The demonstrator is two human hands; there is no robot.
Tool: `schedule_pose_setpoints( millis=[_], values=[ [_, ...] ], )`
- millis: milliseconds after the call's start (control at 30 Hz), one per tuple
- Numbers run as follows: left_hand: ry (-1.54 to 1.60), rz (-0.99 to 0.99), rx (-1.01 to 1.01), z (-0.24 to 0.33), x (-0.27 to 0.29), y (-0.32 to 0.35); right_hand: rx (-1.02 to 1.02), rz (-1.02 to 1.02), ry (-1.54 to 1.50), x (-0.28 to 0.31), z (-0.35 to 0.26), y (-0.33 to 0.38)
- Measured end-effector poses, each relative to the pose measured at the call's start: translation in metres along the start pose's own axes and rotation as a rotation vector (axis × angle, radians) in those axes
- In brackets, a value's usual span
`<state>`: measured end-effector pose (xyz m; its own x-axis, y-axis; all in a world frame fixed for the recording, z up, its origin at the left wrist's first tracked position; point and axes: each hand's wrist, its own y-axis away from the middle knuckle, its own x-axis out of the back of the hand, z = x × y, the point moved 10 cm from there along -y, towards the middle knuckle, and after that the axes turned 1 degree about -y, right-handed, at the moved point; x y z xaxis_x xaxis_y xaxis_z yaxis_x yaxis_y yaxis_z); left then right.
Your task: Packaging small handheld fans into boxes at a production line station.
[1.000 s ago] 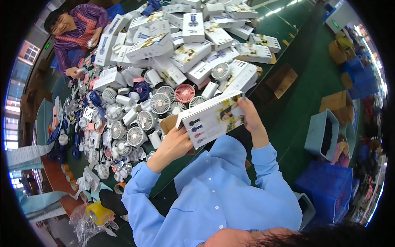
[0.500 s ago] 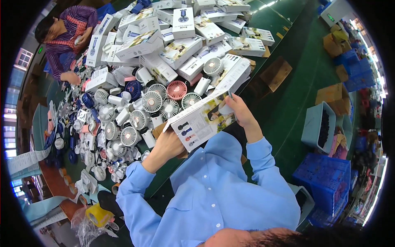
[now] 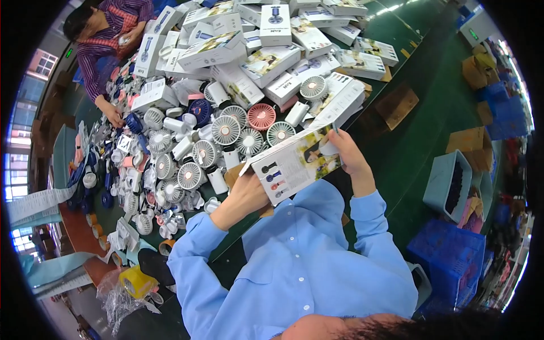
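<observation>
In front of my chest is a white printed carton [image 3: 300, 164], tilted, with pictures of small fans on its side. My right hand [image 3: 348, 152] is closed round its far right end, thumb on the printed face. At the near left end, where a white flap stands out, my left hand [image 3: 248, 197] touches the carton; its fingers are hidden behind or inside that end. Just beyond the carton lie loose handheld fans, among them a pink fan [image 3: 261, 117], a white fan [image 3: 225, 130] and a dark blue fan [image 3: 200, 111].
Many similar fan boxes [image 3: 276, 25] are heaped on the green table [image 3: 391, 59]. Across it, a co-worker's hand [image 3: 112, 113] reaches into the pile. Rolls of tape [image 3: 136, 281] lie at lower left. Blue crates [image 3: 447, 255] and a grey-blue bin [image 3: 447, 184] stand right.
The whole view has shifted, so the scene sits further right and lower. The co-worker's hand has moved down onto the loose parts. My hands keep the carton in nearly the same pose.
</observation>
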<state>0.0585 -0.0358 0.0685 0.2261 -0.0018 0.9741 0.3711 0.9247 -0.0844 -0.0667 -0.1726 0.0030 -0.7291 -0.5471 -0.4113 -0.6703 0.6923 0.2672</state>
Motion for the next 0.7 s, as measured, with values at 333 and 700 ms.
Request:
schedule_pose_setpoints(
  millis=[333, 700],
  values=[
    [-0.062, 0.093, -0.026, 0.005, -0.003, 0.006, 0.004, -0.030, -0.024, 0.005, 0.010, -0.003],
    [-0.050, 0.507, -0.092, -0.024, 0.078, 0.038, 0.124, 0.116, -0.192, 0.053, -0.003, -0.006]
  ],
)
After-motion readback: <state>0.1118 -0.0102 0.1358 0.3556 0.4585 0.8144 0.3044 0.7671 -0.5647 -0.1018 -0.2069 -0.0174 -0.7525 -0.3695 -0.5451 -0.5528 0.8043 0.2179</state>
